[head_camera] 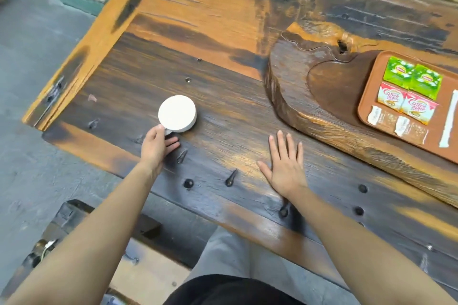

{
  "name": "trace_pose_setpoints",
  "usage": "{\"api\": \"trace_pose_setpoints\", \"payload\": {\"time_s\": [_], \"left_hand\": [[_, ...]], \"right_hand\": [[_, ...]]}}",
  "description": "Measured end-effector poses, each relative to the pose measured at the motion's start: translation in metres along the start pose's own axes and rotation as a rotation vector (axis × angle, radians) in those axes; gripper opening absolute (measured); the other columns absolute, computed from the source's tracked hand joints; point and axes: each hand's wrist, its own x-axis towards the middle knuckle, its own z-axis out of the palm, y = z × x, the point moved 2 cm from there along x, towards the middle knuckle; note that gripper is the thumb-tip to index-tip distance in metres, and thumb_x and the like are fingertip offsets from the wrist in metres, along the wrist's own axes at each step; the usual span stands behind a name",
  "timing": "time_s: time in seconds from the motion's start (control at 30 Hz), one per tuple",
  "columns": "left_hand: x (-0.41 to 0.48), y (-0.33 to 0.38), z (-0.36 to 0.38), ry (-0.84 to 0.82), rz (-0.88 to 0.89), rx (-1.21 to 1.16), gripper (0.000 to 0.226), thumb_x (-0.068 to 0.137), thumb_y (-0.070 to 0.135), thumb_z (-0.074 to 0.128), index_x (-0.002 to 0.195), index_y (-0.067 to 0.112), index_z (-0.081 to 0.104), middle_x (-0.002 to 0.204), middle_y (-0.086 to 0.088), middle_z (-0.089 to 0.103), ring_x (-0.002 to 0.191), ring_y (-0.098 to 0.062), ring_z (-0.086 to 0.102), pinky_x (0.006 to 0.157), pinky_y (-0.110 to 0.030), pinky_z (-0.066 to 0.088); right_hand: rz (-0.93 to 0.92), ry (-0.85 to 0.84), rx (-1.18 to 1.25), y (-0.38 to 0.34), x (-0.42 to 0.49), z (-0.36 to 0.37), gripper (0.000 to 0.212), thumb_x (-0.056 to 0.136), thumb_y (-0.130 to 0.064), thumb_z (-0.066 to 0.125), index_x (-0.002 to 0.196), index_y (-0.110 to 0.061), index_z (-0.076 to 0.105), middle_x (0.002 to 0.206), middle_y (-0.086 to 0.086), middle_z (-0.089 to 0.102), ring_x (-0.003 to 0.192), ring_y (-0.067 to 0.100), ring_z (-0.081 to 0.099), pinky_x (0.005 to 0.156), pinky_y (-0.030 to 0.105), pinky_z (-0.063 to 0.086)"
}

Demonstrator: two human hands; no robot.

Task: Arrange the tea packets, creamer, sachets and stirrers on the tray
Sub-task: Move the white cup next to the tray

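A brown tray (371, 96) lies at the right edge on a thick wooden slab (297, 96). On it sit two green tea packets (411, 77), two creamer packets (406, 106), two clear sachets (396, 124) and a white wrapped stirrer (449, 121), in rows. My left hand (158, 143) touches a round white object (177, 113) on the table, thumb and fingers around a dark part at its near side. My right hand (285, 163) lies flat on the table with fingers spread, left of the slab, holding nothing.
The dark and orange wooden table (223, 32) has bolt heads and holes along its near edge. Grey floor shows at the left. A wooden bench (74, 218) stands below the table's near edge, next to my legs.
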Motion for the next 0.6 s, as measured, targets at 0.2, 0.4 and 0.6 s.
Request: {"api": "trace_pose_setpoints", "payload": {"time_s": [0.2, 0.4, 0.6], "left_hand": [[0.002, 0.0, 0.009, -0.001, 0.035, -0.092, 0.019, 0.098, 0.02, 0.041, 0.098, 0.005, 0.052, 0.098, -0.011, 0.06, 0.098, -0.025, 0.062, 0.101, -0.036, 0.046], [0.006, 0.006, 0.017, -0.037, 0.063, -0.114, 0.024, 0.096, 0.01, 0.044, 0.11, -0.007, 0.053, 0.121, -0.032, 0.055, 0.085, -0.016, 0.063, 0.105, -0.038, 0.043], [-0.008, 0.002, 0.038, -0.116, 0.056, -0.024, 0.027, 0.095, 0.013, 0.047, 0.111, -0.007, 0.055, 0.111, -0.028, 0.062, 0.082, -0.014, 0.069, 0.084, -0.021, 0.056]], "right_hand": [[-0.004, 0.003, 0.002, -0.001, 0.001, -0.001, 0.079, 0.087, -0.065, 0.01, 0.149, -0.017, 0.003, 0.16, 0.009, 0.0, 0.147, 0.028, -0.005, 0.116, 0.051, -0.006], [-0.014, -0.002, 0.033, 0.001, 0.001, 0.001, 0.08, 0.086, -0.067, 0.007, 0.149, -0.019, -0.001, 0.16, 0.007, -0.003, 0.146, 0.026, -0.009, 0.117, 0.051, -0.006], [-0.08, -0.045, 0.06, 0.015, 0.002, -0.004, 0.074, 0.09, -0.062, 0.024, 0.149, -0.025, -0.002, 0.16, 0.001, -0.006, 0.147, 0.022, -0.008, 0.117, 0.045, -0.006]]}}
